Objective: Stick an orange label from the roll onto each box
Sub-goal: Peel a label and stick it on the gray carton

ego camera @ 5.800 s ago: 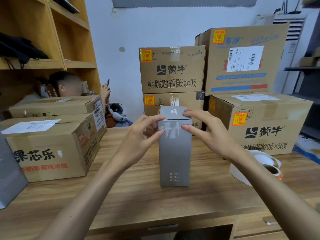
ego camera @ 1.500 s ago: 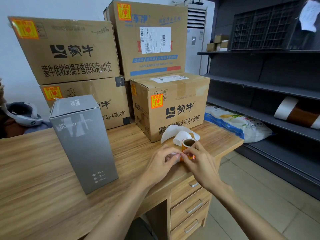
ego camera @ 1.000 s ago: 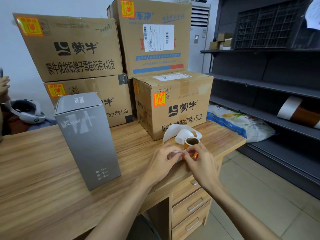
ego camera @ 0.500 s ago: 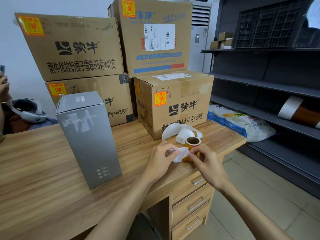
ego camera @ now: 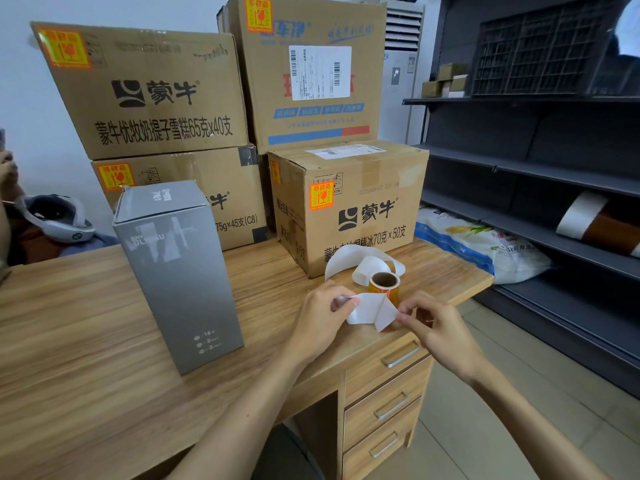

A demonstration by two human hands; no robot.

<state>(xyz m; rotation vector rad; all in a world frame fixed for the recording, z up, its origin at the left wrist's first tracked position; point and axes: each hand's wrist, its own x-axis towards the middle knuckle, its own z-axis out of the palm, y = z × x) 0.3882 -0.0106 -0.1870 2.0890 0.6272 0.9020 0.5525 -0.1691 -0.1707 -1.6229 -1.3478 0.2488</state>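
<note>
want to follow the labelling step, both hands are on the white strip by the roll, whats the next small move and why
Probably peel one orange label free with the right hand while the left hand holds the white backing strip taut. Both pinch that strip, drawn off the roll; no label looks free, and the grey box shows no orange label.

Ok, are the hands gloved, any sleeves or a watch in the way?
No gloves on the left hand or the right hand. Both forearms are bare to the frame edge: no sleeves, watch or wristband showing. A thin line on one right finger could be a ring; too small to tell.
</note>
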